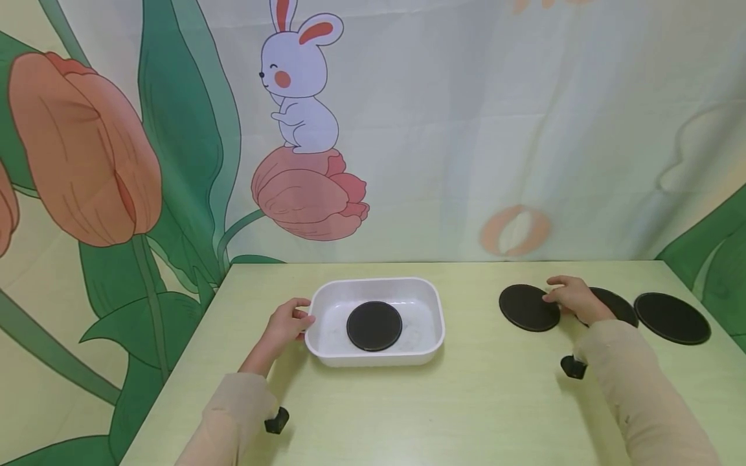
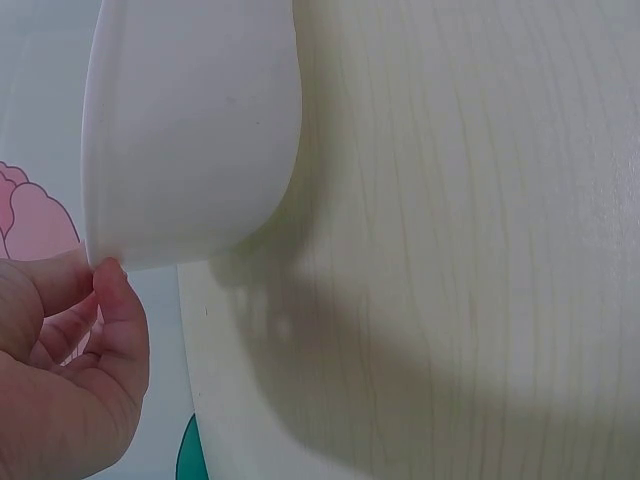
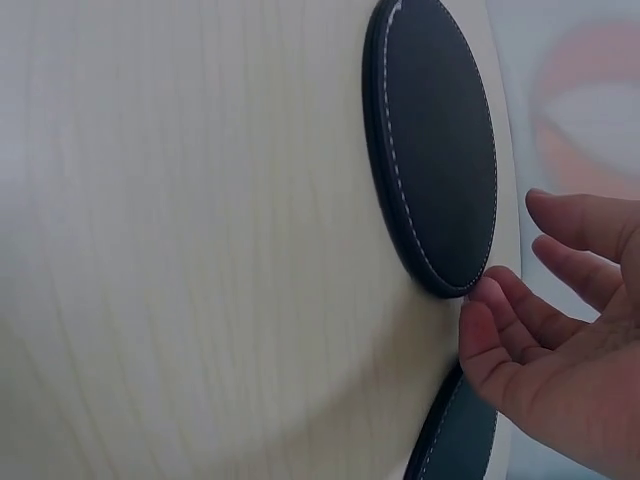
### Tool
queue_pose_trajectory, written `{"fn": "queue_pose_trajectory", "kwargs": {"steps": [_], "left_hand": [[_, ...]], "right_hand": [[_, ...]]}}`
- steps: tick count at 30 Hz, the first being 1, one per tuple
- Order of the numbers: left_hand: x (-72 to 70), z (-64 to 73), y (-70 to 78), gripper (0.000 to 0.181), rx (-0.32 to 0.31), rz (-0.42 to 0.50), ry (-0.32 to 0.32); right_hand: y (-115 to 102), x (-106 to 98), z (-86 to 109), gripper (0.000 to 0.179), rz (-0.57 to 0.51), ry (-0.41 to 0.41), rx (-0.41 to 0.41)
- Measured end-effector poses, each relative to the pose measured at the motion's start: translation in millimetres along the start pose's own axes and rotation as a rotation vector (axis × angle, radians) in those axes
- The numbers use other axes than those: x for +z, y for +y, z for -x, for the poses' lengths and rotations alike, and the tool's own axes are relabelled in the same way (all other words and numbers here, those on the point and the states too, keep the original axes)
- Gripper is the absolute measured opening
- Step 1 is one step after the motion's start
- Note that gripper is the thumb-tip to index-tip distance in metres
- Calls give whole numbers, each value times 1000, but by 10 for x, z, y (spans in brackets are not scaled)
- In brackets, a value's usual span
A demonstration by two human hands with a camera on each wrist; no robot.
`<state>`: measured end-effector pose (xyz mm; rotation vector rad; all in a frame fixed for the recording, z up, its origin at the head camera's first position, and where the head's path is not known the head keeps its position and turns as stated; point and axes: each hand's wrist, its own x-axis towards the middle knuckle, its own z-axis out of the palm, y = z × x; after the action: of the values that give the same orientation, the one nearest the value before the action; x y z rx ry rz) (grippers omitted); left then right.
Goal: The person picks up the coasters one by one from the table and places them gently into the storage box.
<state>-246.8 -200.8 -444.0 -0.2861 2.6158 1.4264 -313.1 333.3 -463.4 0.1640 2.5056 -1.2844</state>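
A white rectangular tray (image 1: 432, 346) stands on the table, with one round black coaster (image 1: 374, 326) lying inside it. My left hand (image 1: 288, 325) pinches the tray's left rim between thumb and fingers; the left wrist view shows the tray's outer wall (image 2: 200, 130) beside that hand. To the right, another black coaster (image 1: 524, 307), leather-like with pale stitching round its edge, has my right hand (image 1: 577, 299) at its right side. In the right wrist view the thumb and bent fingers pinch the near end of this coaster (image 3: 440, 150), while the other fingers stay apart from it.
Two more black coasters lie at the right: one (image 1: 619, 307) partly hidden behind my right hand, the other (image 1: 673, 318) near the table's right edge. A cloth backdrop (image 1: 431, 129) with a rabbit and tulips hangs behind the pale wood-grain table (image 1: 443, 414).
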Motion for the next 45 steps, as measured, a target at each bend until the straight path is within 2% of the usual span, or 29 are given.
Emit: {"fn": "queue_pose_trajectory", "kwargs": {"steps": [9,24,37,45], "left_hand": [[-3,12,11,38,-9,9,2],[-2,17,10,38,-6,8,1],[-7,15,11,39,-10,12,-4],[-13,15,17,39,-12,16,-6]], "right_hand": [[50,59,-90,61,-3,-37,31],[92,136,-149,48,54,-49,25],[64,171,-138,29,120,-64,34],[9,167,-101,27,136,-90,14]]}}
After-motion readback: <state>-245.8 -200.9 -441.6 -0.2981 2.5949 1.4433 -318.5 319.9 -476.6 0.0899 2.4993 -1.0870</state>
